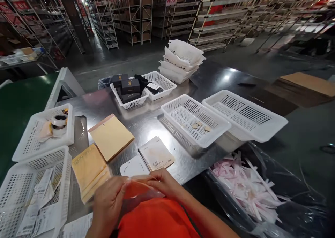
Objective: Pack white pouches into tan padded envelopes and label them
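**Both hands on a clear plastic bag at the near edge**

The shiny grey metal tabletop carries everything in front of you. On its right side stand two large white perforated plastic baskets, side by side and touching. Beside the tabletop on the right, a black plastic bag of pink and white paper strips hangs open. On the left you have a stack of yellow padded envelopes, and just beside it a white printed booklet and a white round-cornered card.

At the near edge, close to your body, you hold a thin clear plastic bag between both hands. Your left hand pinches its top edge with closed fingers, and your right hand pinches the same edge from the other side.
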The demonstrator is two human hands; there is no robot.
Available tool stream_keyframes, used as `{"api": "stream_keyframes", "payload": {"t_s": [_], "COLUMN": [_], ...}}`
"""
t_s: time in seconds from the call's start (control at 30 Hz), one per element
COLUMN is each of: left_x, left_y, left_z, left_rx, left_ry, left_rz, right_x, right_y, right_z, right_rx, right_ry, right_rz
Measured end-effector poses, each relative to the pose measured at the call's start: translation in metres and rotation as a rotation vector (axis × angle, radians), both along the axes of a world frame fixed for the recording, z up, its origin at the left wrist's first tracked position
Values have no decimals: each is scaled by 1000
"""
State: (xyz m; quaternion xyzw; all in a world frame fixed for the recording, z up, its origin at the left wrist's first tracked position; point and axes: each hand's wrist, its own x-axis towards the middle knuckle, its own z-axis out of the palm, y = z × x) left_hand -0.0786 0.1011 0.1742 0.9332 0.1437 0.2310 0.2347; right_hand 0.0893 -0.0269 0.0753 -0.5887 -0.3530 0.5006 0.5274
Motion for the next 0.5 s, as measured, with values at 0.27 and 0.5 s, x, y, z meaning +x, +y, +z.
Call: {"api": "stream_keyframes", "payload": {"t_s": [0.27, 0.5], "left_x": [-3, 4], "left_y": [-4, -23], "left_z": [-21, -28], "left_rx": [-110, -159], "left_ry": [-76, -35], "left_rz": [111, -63], "right_x": [5, -28], "right_y": [-10, 6], "right_z": [16, 68], "right_rx": [139, 699], "right_ry": [-445, -1008], "right_rz": [-103, -258]}}
